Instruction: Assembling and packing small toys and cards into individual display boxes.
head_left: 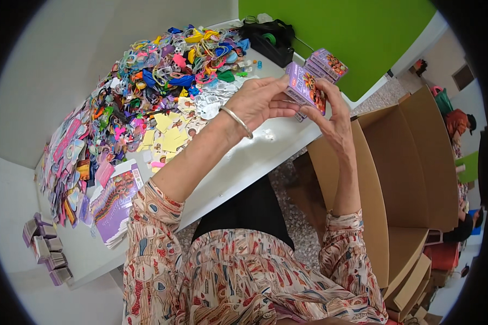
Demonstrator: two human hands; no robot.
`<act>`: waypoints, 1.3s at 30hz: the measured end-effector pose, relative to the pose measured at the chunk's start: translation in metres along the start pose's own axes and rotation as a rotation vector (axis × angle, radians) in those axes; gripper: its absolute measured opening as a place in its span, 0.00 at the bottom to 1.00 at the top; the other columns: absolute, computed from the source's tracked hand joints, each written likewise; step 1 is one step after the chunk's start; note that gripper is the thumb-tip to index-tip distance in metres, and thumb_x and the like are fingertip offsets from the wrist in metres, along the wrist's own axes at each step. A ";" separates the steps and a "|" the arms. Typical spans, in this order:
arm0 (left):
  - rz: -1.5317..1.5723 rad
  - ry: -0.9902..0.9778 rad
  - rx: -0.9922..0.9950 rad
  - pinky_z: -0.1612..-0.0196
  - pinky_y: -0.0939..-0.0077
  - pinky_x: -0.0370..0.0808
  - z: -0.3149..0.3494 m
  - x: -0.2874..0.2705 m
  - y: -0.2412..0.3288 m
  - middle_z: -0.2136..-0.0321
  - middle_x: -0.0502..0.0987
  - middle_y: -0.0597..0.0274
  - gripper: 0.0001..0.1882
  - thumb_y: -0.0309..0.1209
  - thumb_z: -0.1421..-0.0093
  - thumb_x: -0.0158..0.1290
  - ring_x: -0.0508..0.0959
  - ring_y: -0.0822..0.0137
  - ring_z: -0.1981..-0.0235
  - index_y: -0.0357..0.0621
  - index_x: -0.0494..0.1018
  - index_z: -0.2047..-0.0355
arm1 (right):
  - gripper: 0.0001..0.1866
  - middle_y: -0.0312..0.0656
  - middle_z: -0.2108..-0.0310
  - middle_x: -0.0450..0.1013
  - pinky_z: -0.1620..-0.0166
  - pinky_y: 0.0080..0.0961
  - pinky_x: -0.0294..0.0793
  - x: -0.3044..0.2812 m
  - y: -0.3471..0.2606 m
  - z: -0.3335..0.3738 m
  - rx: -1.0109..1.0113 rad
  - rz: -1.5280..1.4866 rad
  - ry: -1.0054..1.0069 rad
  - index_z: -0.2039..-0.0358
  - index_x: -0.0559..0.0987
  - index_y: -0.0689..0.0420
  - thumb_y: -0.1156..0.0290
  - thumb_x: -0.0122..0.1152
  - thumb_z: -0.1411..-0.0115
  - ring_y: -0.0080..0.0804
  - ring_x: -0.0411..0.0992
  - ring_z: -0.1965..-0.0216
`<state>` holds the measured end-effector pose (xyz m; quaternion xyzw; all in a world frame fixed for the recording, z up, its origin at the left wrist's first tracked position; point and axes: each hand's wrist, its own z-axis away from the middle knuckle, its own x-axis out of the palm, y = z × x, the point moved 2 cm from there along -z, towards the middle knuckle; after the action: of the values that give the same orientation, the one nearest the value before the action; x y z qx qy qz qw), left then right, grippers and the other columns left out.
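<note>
A white tabletop [238, 168] spans the left; an open cardboard carton [412, 157] stands right. A colourful heap [146, 81] covers the tabletop's far left. The left hand [263, 103] and right hand [336, 116] both grip a purple box [303, 81] above the tabletop's far right end.

Green wall [336, 32], grey speckled floor [306, 246]

Smooth, glossy table [228, 170] — above it, a shiny card box [305, 83]; right of it, a matt cardboard carton [404, 162].
</note>
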<state>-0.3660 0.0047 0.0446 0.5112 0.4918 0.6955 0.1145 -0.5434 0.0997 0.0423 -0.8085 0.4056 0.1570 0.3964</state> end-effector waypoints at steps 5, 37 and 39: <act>-0.048 0.027 0.024 0.55 0.73 0.79 0.011 -0.001 -0.005 0.59 0.78 0.49 0.17 0.34 0.35 0.51 0.81 0.63 0.61 0.31 0.72 0.54 | 0.32 0.48 0.44 0.66 0.42 0.32 0.65 0.000 -0.009 0.007 -0.050 0.070 -0.021 0.46 0.70 0.61 0.70 0.71 0.51 0.40 0.66 0.43; -0.208 0.000 0.011 0.54 0.77 0.80 0.021 0.003 -0.003 0.58 0.77 0.50 0.16 0.27 0.35 0.49 0.80 0.65 0.60 0.26 0.70 0.51 | 0.33 0.45 0.43 0.66 0.45 0.34 0.68 -0.001 -0.012 0.018 -0.046 0.136 -0.045 0.46 0.72 0.61 0.71 0.72 0.54 0.42 0.65 0.44; -0.260 0.016 0.017 0.54 0.77 0.80 0.020 0.002 -0.004 0.59 0.78 0.51 0.16 0.27 0.35 0.48 0.81 0.66 0.61 0.27 0.70 0.52 | 0.33 0.45 0.43 0.66 0.46 0.34 0.69 -0.001 -0.013 0.018 -0.053 0.164 -0.041 0.46 0.72 0.61 0.71 0.72 0.55 0.43 0.65 0.44</act>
<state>-0.3519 0.0200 0.0424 0.4388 0.5607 0.6745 0.1953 -0.5324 0.1185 0.0382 -0.7794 0.4581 0.2163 0.3687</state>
